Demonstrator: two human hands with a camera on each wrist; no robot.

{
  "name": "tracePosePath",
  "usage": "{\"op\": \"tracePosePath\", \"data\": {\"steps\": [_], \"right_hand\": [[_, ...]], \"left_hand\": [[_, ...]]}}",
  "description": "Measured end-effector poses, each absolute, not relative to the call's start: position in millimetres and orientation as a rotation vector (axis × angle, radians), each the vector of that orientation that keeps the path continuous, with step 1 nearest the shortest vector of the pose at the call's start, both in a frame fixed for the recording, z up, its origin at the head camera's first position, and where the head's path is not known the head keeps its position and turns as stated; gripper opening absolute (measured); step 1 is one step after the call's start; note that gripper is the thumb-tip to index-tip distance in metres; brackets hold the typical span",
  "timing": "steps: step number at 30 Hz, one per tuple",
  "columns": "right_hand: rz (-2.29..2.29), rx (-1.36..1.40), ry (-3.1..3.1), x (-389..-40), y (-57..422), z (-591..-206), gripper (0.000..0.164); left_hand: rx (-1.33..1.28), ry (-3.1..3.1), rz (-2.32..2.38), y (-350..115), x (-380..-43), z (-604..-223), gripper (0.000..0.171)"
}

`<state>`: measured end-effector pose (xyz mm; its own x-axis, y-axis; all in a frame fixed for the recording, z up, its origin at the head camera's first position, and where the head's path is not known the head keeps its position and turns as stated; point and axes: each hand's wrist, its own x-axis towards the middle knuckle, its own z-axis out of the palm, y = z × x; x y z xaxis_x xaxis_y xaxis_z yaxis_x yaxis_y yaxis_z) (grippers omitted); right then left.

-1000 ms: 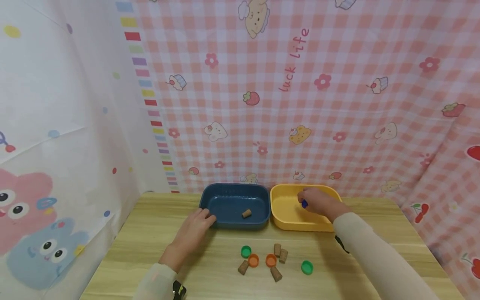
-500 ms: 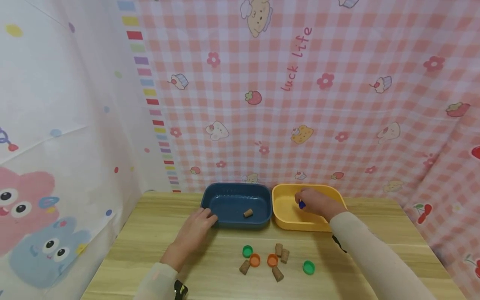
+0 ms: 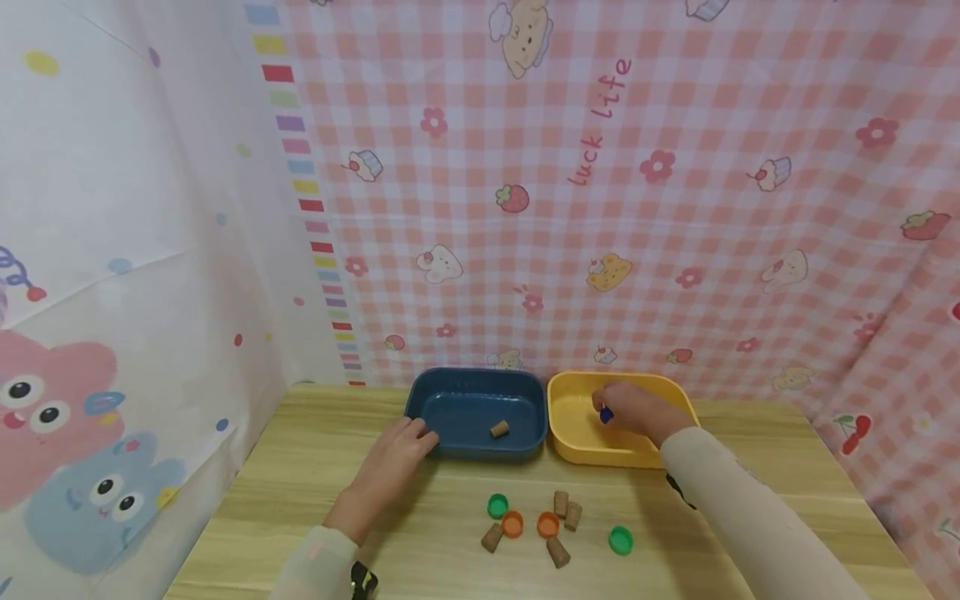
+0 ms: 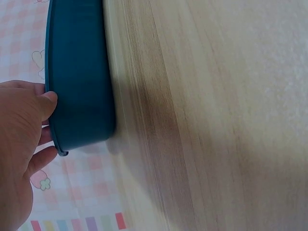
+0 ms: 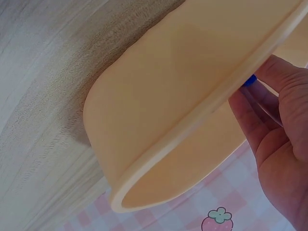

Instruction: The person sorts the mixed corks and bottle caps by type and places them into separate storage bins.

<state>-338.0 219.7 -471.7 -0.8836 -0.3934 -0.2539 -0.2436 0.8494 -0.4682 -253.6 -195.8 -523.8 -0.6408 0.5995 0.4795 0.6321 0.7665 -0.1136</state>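
Note:
My left hand [image 3: 396,457] holds the near left corner of a dark blue tray [image 3: 480,452]. In the left wrist view the thumb lies on the outside of the rim and the other fingers reach behind it. One cork [image 3: 499,429] lies on its side inside this tray. Over the inside of a yellow tray [image 3: 573,450], my right hand [image 3: 633,407] pinches a small blue bottle cap [image 3: 606,414]. The right wrist view shows only a bit of the blue cap [image 5: 249,81] between thumb and fingers, the tray rim hiding the rest.
In front of the trays lie several loose corks [image 3: 558,552]. Among them are two orange caps [image 3: 512,524] and a green cap [image 3: 497,505], with another green cap [image 3: 620,540] farther right. A checked cloth [image 3: 480,300] hangs behind the wooden table [image 3: 300,467].
The whole scene shifts slightly to the right in the head view. My right hand moves a little within the yellow tray, still pinching the blue cap. The left hand keeps its hold.

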Motion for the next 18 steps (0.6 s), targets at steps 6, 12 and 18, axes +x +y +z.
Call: {"op": "tracePosePath", "data": {"steps": [6, 12, 18], "right_hand": [[-0.227, -0.732, 2.771, -340, 223, -473, 0.018], [-0.220, -0.782, 2.770, -341, 227, -475, 0.018], [-0.188, -0.847, 2.783, -339, 231, -475, 0.017]], "left_hand": [[-0.917, -2.446, -0.081, -195, -254, -525, 0.023], [-0.907, -2.462, -0.083, -195, -253, -525, 0.024], [-0.889, -2.503, -0.097, -194, -252, -524, 0.023]]}}
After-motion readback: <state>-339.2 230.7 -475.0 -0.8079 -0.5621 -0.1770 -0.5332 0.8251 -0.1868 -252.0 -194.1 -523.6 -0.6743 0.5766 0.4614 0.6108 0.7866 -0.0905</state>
